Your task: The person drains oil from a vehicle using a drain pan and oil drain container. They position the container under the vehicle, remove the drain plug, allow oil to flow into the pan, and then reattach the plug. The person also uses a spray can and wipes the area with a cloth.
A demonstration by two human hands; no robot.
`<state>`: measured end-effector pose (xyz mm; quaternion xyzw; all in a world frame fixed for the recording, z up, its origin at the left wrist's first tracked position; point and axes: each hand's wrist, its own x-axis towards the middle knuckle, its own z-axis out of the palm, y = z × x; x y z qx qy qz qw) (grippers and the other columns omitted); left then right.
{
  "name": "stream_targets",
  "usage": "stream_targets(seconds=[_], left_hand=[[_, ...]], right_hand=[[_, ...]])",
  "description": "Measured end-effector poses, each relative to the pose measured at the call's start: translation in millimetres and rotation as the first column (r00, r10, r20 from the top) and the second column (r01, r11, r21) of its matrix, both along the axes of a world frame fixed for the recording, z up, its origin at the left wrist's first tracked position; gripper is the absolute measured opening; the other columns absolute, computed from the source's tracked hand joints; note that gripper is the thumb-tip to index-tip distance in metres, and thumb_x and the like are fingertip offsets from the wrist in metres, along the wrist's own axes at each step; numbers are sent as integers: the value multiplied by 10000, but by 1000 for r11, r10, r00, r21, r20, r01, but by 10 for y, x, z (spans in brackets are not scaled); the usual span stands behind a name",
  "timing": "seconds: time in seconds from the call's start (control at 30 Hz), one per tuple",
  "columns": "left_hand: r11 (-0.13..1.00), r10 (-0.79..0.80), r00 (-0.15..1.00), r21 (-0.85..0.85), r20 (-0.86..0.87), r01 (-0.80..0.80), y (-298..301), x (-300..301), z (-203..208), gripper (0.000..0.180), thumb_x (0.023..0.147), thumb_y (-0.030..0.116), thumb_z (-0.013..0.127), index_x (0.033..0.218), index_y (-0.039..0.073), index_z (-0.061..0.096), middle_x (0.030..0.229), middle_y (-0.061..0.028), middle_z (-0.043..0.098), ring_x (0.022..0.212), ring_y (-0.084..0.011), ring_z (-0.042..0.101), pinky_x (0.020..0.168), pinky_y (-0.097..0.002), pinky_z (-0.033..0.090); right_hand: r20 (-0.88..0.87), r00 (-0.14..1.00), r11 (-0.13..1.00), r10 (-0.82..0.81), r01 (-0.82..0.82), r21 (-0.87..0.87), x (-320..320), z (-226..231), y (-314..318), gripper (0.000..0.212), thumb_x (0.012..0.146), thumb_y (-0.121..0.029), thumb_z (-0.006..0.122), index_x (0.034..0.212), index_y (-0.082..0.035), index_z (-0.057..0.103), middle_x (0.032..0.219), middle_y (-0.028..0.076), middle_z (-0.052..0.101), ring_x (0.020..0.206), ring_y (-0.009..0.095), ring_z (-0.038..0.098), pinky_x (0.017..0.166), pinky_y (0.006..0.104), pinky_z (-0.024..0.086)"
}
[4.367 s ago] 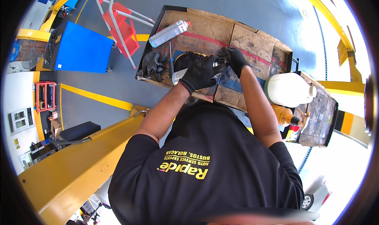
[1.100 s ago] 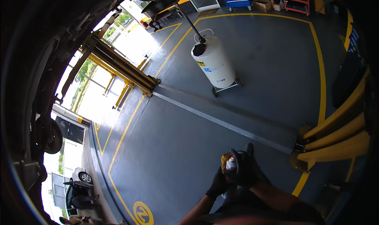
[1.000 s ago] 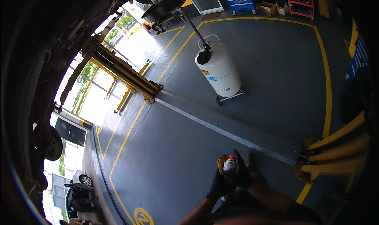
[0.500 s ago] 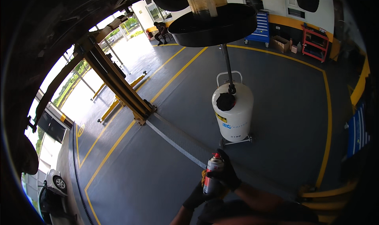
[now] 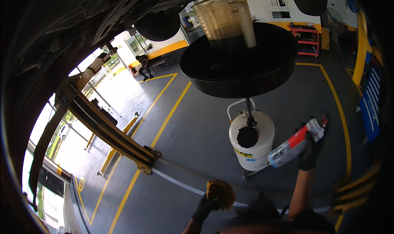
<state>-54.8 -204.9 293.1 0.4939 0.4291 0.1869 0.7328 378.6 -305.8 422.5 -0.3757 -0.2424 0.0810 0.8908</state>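
Observation:
My right hand [image 5: 312, 150], in a black glove, is raised at the right with its fingers wrapped round a spray can [image 5: 297, 142]. The can is tilted, its red top up to the right and its pale blue-white base toward the lower left. Low in the middle, my gloved left hand [image 5: 205, 206] grips a bunched yellow-brown cloth [image 5: 220, 194]. Ahead of both hands stands a white oil drain tank [image 5: 264, 131] on a wheeled base. A pole from it carries a wide black drain pan [image 5: 242, 84], in which a stained translucent jug [image 5: 221, 18] stands.
A car's underside [image 5: 102, 16] hangs overhead. To the left rises a lift post [image 5: 111, 131]; yellow lift arms [image 5: 357, 187] show at lower right. A blue tool cabinet [image 5: 371, 107] and red cart [image 5: 307, 41] stand right. A person [image 5: 143, 66] sits far back.
My hands have moved apart: the right has lifted the spray can up and right, while the left keeps the cloth low. The view has tilted up, showing more of the pan, jug and car underside.

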Motion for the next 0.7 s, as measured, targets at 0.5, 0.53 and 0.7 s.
stream_targets(seconds=[0.5,0.53,0.7], left_hand=[[981,-176,974,54,-144,185,1073,30,-249,674,971,355,739,1489,32,454,1352,-83,612,1185,-186,638,965,-334,563],[986,-159,969,25,-186,167,1041,-114,-393,711,965,390,743,1497,25,444,1344,-84,616,1171,-183,642,956,-332,565],[941,-297,866,27,-402,336,1585,-976,-1359,602,925,566,712,1256,70,630,884,-46,719,604,-109,637,472,-258,471]], right_hand=[[502,654,818,-566,522,242,-784,1766,1103,983,750,-124,920,1537,-35,337,1382,196,521,1227,269,617,974,408,600],[493,692,848,-527,471,245,-845,1764,1154,974,752,-115,918,1534,-36,342,1383,192,521,1232,265,616,974,406,599],[239,675,686,-697,533,495,-912,2004,1103,922,756,-124,917,1503,-41,384,1333,177,561,1163,268,662,943,399,612]])
